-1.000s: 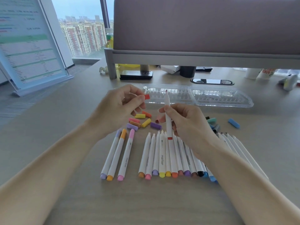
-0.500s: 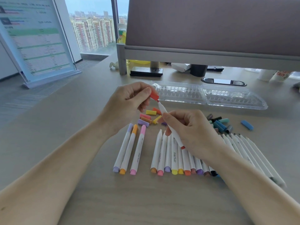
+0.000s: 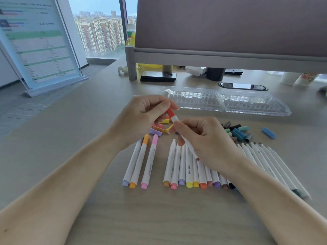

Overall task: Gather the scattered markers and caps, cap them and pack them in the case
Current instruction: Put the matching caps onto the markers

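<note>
Marker [image 3: 192, 152], judged light, rigid and smooth, sits above the desk [image 3: 88, 138]: right hand [image 3: 207, 144] pinches its barrel, left hand [image 3: 143, 119] pinches the small red cap [image 3: 170, 112] at its tip.

The left hand [image 3: 143, 115] pinches a red cap [image 3: 170, 112] seated on the tip of a white marker [image 3: 190, 150] gripped by the right hand [image 3: 203, 138]. Below them, capped markers [image 3: 141, 161] and uncapped markers [image 3: 187, 167] lie in rows on the desk [image 3: 159, 218], loose caps [image 3: 157, 129] just behind, a clear case [image 3: 226, 102] beyond.
</note>
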`<state>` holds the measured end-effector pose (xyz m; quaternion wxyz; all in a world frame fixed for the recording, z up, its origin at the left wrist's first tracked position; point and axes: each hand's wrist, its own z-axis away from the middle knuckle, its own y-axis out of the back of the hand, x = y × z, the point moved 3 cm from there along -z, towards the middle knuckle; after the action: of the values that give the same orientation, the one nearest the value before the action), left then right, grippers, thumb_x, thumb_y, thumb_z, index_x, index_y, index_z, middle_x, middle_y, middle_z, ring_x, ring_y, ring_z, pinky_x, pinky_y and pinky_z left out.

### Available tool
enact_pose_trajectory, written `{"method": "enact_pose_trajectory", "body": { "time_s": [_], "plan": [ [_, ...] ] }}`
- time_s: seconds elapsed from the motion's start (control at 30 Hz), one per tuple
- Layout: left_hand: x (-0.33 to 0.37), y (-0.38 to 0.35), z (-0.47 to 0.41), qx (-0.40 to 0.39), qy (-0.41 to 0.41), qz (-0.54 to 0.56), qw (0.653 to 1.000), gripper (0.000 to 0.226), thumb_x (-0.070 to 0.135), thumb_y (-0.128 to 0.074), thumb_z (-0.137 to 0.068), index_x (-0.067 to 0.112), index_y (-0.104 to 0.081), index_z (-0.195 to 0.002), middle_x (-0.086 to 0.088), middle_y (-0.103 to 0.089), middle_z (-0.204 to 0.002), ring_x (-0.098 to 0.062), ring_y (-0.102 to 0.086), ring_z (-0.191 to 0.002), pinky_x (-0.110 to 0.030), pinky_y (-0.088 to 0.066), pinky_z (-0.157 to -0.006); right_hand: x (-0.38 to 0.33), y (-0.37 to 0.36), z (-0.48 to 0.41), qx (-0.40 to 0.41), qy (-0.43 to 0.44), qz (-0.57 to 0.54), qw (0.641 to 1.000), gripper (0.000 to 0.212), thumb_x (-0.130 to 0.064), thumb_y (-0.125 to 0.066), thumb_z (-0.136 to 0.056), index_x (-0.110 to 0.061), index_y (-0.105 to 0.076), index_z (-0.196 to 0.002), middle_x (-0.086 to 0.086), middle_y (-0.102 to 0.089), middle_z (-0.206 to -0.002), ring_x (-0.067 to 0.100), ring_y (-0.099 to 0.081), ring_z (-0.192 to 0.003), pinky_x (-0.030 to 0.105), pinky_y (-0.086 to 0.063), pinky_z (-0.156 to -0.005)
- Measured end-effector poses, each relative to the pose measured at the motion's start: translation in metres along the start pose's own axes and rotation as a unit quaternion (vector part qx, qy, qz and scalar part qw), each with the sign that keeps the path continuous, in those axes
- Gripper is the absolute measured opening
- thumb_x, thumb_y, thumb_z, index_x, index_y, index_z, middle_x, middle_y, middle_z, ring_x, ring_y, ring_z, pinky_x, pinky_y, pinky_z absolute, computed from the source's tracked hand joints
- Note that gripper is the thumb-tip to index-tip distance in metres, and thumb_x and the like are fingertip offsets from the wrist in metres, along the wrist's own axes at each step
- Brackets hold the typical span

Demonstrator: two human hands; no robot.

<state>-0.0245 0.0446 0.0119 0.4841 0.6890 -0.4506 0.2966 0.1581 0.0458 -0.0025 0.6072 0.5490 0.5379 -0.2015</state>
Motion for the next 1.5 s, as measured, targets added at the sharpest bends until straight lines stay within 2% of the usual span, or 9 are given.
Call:
{"method": "enact_pose_trajectory", "body": {
  "time_s": [0.17,0.3,0.43,0.63,0.83,1.0,1.17,1.37,1.5],
  "plan": [
    [-0.003,-0.003,0.001,-0.001,-0.009,-0.009,1.000,0.024,0.019,-0.054,-0.105,0.019,-0.078,-0.110,0.000,-0.075,-0.089,-0.006,-0.068,-0.078,-0.020,-0.057,-0.075,-0.001,0.001,0.001,-0.001,-0.004,0.001,1.000,0.038,-0.036,-0.054,-0.106,-0.025,-0.074,-0.075,-0.010,-0.053,-0.050,0.006,-0.028,-0.039,0.021,-0.024,-0.041],
    [0.000,-0.003,0.000,-0.015,-0.007,-0.024,1.000,0.023,0.020,-0.054,-0.105,0.020,-0.075,-0.114,0.003,-0.074,-0.088,-0.008,-0.071,-0.081,-0.022,-0.057,-0.075,-0.002,-0.002,-0.001,0.001,0.000,-0.006,1.000,0.038,-0.041,-0.054,-0.104,-0.022,-0.078,-0.081,0.007,-0.060,-0.059,0.012,-0.031,-0.044,0.026,-0.027,-0.044],
    [0.004,-0.003,0.000,-0.006,-0.009,-0.007,1.000,0.022,0.018,-0.055,-0.104,0.017,-0.070,-0.120,0.004,-0.076,-0.097,-0.015,-0.074,-0.090,-0.029,-0.062,-0.081,-0.001,-0.004,-0.004,0.017,-0.006,-0.026,0.999,0.037,-0.039,-0.056,-0.104,-0.026,-0.076,-0.076,-0.010,-0.060,-0.053,0.017,-0.041,-0.049,0.027,-0.035,-0.045],
    [0.006,0.008,-0.002,0.021,0.068,0.129,0.989,0.017,0.013,-0.066,-0.096,0.004,-0.068,-0.111,-0.012,-0.078,-0.092,-0.028,-0.076,-0.084,-0.030,-0.062,-0.075,0.005,-0.006,-0.003,-0.006,-0.019,-0.061,0.998,0.031,-0.043,-0.055,-0.103,-0.028,-0.081,-0.093,-0.002,-0.067,-0.064,0.016,-0.045,-0.056,0.035,-0.040,-0.058],
    [0.003,0.005,0.003,-0.053,0.078,-0.107,0.990,0.012,0.021,-0.075,-0.090,0.010,-0.072,-0.090,-0.001,-0.076,-0.070,-0.016,-0.073,-0.058,-0.025,-0.060,-0.056,0.009,0.004,-0.008,0.079,-0.042,-0.052,0.995,0.036,-0.047,-0.052,-0.103,-0.027,-0.080,-0.092,-0.007,-0.077,-0.081,-0.004,-0.057,-0.054,0.025,-0.040,-0.065],
    [0.002,-0.003,0.005,-0.008,-0.026,-0.290,0.957,0.016,0.036,-0.080,-0.086,0.023,-0.073,-0.081,0.016,-0.067,-0.065,0.001,-0.065,-0.059,-0.008,-0.046,-0.054,0.010,0.003,-0.008,0.086,-0.044,-0.036,0.995,0.042,-0.047,-0.052,-0.104,-0.021,-0.079,-0.086,-0.012,-0.076,-0.080,-0.008,-0.057,-0.054,0.024,-0.039,-0.066],
    [0.002,-0.006,0.007,-0.030,-0.070,-0.328,0.942,0.022,0.040,-0.079,-0.085,0.023,-0.068,-0.076,0.018,-0.050,-0.053,0.008,-0.054,-0.058,-0.007,-0.037,-0.053,0.008,0.003,-0.007,0.092,-0.043,-0.032,0.994,0.035,-0.044,-0.052,-0.105,-0.026,-0.078,-0.090,-0.008,-0.075,-0.078,-0.007,-0.058,-0.054,0.019,-0.039,-0.064],
    [0.003,-0.020,0.011,-0.132,-0.022,-0.323,0.937,0.026,0.044,-0.076,-0.084,0.031,-0.062,-0.066,0.017,-0.053,-0.055,0.005,-0.052,-0.058,-0.015,-0.038,-0.056,0.006,0.004,-0.006,0.101,-0.046,-0.019,0.994,0.035,-0.046,-0.051,-0.104,-0.028,-0.078,-0.090,-0.012,-0.074,-0.076,-0.008,-0.059,-0.058,0.026,-0.043,-0.070],
    [0.001,-0.019,0.011,-0.118,-0.006,-0.374,0.920,0.029,0.049,-0.073,-0.083,0.029,-0.063,-0.064,0.013,-0.057,-0.060,-0.004,-0.056,-0.060,-0.026,-0.044,-0.059,0.005,0.004,-0.006,0.104,-0.048,-0.011,0.993,0.035,-0.047,-0.051,-0.104,-0.030,-0.078,-0.090,-0.015,-0.073,-0.076,-0.010,-0.060,-0.061,0.026,-0.045,-0.072]
  ]
}}
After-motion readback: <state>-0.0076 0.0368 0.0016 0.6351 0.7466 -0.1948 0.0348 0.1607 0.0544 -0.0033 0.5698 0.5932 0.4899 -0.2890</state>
